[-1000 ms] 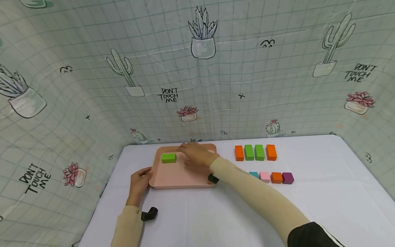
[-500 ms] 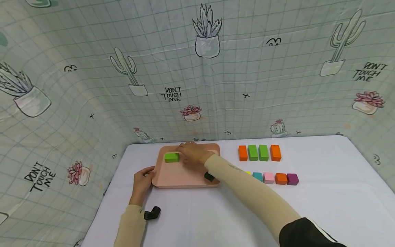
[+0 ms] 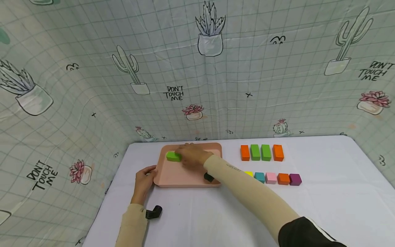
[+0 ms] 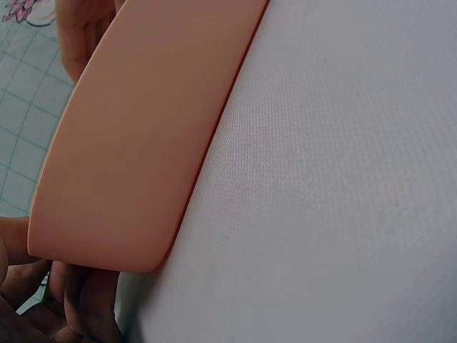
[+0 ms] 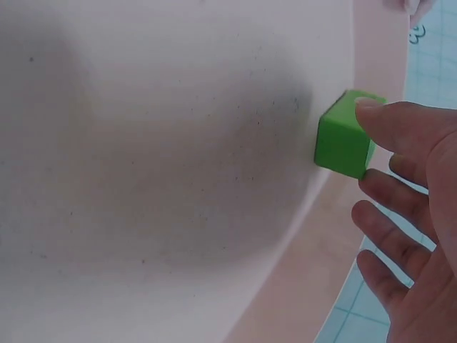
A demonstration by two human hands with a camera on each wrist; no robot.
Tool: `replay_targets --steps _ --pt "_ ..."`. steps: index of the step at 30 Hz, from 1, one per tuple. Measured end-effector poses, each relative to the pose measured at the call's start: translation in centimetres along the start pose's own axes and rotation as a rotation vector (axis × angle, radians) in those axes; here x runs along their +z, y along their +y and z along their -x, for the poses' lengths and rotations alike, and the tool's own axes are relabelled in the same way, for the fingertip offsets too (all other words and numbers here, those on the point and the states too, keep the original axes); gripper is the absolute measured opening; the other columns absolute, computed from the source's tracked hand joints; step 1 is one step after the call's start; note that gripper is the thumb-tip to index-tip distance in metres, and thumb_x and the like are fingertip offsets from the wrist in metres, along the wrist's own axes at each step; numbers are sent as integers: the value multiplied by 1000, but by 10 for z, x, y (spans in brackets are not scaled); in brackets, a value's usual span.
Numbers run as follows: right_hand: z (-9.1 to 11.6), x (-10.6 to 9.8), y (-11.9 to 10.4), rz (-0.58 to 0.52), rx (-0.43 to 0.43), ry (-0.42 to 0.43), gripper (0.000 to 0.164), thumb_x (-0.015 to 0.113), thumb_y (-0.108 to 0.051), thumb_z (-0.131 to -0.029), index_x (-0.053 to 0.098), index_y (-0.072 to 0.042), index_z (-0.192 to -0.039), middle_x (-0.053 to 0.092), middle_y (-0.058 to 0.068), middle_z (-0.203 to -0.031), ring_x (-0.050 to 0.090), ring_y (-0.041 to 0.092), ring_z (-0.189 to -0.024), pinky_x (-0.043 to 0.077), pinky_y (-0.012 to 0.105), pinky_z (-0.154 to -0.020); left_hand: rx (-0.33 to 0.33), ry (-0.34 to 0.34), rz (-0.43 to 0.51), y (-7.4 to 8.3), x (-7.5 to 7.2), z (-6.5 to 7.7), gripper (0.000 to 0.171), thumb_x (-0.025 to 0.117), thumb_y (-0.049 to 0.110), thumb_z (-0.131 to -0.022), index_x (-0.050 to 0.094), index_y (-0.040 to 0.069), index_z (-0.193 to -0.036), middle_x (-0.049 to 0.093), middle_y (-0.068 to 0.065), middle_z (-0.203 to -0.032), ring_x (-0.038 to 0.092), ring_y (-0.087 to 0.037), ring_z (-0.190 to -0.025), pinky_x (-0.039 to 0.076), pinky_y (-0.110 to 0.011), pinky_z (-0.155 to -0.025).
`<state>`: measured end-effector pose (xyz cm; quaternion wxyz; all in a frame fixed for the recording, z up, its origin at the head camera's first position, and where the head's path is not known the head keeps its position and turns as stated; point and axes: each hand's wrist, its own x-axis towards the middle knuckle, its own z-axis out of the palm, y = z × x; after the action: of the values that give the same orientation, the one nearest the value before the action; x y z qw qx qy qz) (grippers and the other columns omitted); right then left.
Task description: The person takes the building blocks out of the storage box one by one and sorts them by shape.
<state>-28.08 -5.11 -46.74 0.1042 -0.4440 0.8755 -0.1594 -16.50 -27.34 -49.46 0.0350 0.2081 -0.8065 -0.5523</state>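
Observation:
A shallow pink tray (image 3: 176,175) lies on the white-covered table in the head view. My left hand (image 3: 143,181) holds its left side; in the left wrist view the thumb sits at the rim with the other fingers (image 4: 96,304) curled by the tray's outer wall (image 4: 136,143). Inside the tray, near the back left, is a bright green block (image 3: 172,156). My right hand (image 3: 194,156) reaches in over the tray and pinches the block's right end. Up close in the right wrist view, the thumb presses one face of the green block (image 5: 341,143), while the remaining fingers spread below.
Right of the tray, orange blocks (image 3: 278,153) and green blocks (image 3: 255,152) stand in a back row. In front of them runs a row of small cubes, among them pink (image 3: 271,178) and purple (image 3: 295,179); the right forearm partly covers a yellow cube (image 3: 248,173). A patterned cloth (image 3: 216,85) hangs behind.
My right hand has shifted left to the green block, which now lies slightly turned. The left hand stays at the tray. The head view has shifted a little.

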Motion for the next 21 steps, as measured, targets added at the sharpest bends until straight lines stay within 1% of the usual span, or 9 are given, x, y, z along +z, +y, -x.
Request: replay_targets --steps 3,7,14,17,21 --pt "-2 1 -1 4 -12 12 44 70 -8 -100 63 -10 -143 60 8 -148 56 28 -132 41 46 -118 4 -2 4 -1 -1 -1 33 61 5 -103 67 -14 -129 66 -14 -103 58 -5 -75 48 -18 -63" --pt "-6 2 -3 48 -28 17 47 71 -8 -100 60 -10 -147 57 8 -152 54 28 -137 40 46 -120 5 -5 6 -2 -2 -2 33 61 5 -103 67 -13 -129 65 -14 -103 58 -6 -74 48 -19 -62" --pt "-14 0 -5 107 -32 -30 60 67 -9 -103 47 -10 -160 44 6 -166 44 31 -150 34 47 -124 -9 6 6 -4 0 -4 32 62 5 -102 69 -12 -128 65 -14 -103 58 -7 -75 48 -19 -63" --pt "-17 -1 -5 160 -47 -60 58 60 -7 -107 44 -15 -162 42 2 -167 42 29 -151 33 43 -124 -9 12 10 -3 0 -4 31 63 5 -102 69 -12 -127 65 -14 -102 58 -7 -74 48 -19 -62" --pt "-21 -1 -6 207 -60 -102 56 48 -1 -110 42 -19 -163 40 -1 -168 39 28 -154 31 42 -125 -15 13 14 -4 0 -5 31 63 5 -102 69 -12 -128 64 -14 -102 58 -7 -74 48 -19 -62"
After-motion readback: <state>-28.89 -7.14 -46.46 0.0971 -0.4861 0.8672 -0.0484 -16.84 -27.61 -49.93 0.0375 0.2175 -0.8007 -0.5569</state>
